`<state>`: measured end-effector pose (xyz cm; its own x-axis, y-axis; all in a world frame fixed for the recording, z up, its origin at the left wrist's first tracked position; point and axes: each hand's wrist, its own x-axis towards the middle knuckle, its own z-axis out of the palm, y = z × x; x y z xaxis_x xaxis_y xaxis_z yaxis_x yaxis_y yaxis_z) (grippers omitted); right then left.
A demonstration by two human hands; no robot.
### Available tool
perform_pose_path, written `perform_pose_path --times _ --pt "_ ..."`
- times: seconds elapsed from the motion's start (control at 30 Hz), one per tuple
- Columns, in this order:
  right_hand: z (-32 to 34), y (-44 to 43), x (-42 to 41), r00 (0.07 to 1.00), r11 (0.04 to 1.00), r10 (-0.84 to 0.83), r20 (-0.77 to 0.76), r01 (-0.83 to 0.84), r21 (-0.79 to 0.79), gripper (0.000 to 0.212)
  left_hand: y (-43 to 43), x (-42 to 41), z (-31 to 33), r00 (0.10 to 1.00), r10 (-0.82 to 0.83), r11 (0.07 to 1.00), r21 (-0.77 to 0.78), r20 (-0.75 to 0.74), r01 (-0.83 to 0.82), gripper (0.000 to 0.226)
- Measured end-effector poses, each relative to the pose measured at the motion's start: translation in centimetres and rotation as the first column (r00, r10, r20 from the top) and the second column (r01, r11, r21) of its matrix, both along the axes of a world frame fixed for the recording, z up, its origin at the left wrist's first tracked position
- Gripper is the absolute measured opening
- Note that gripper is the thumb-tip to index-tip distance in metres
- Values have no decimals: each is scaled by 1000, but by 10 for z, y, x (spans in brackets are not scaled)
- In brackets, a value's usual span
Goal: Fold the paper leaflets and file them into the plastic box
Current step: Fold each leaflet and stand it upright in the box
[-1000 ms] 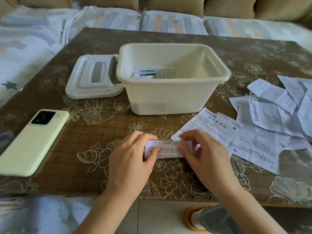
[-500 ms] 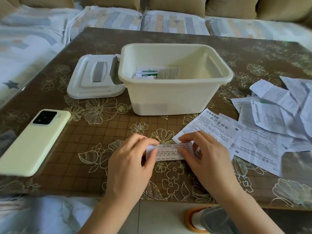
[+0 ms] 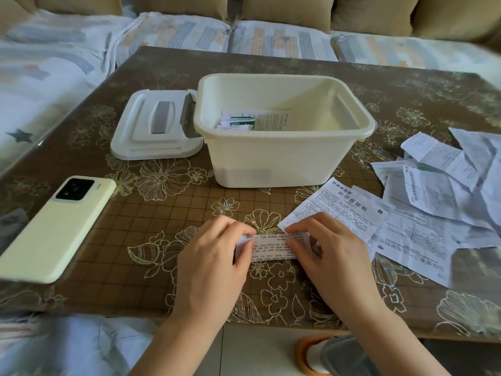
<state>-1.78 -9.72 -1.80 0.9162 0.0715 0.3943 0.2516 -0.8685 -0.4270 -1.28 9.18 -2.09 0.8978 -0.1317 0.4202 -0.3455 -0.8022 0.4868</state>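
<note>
A narrow folded leaflet strip (image 3: 271, 246) lies on the table near its front edge. My left hand (image 3: 214, 264) pinches the strip's left end and my right hand (image 3: 328, 256) pinches its right end, fingers curled over the paper. Behind them stands the open cream plastic box (image 3: 282, 158), with several folded leaflets (image 3: 254, 121) lying inside at its left. Loose unfolded leaflets (image 3: 423, 213) are spread over the table to the right, the nearest one (image 3: 341, 210) touching my right hand's fingertips.
The box's lid (image 3: 157, 128) lies flat to the left of the box. A pale green phone (image 3: 57, 229) rests face down at the table's left front. A sofa with striped covers (image 3: 271, 42) runs behind the table. An orange-rimmed object (image 3: 314, 356) sits below the table's front edge.
Both hands stay on the strip with small finger shifts along its upper edge; the strip and everything else stay in place.
</note>
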Motion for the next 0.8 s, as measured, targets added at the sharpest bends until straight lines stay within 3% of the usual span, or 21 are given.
perform_pose_path --times 0.27,0.53,0.7,0.8 --pt "-1 1 0 1000 1000 3 -1 -3 1 12 0 -1 1 999 -23 1000 18 -25 24 17" --pt "-1 6 -3 1000 997 -9 29 11 -74 6 0 0 0 991 -33 994 106 130 19 9" --pt "0 23 -9 996 983 -87 23 90 -162 32 0 -6 -1 993 -18 994 107 113 6 14" --pt "-1 28 -12 993 977 -120 13 120 -178 34 0 -10 -1 995 6 992 124 99 -18 16"
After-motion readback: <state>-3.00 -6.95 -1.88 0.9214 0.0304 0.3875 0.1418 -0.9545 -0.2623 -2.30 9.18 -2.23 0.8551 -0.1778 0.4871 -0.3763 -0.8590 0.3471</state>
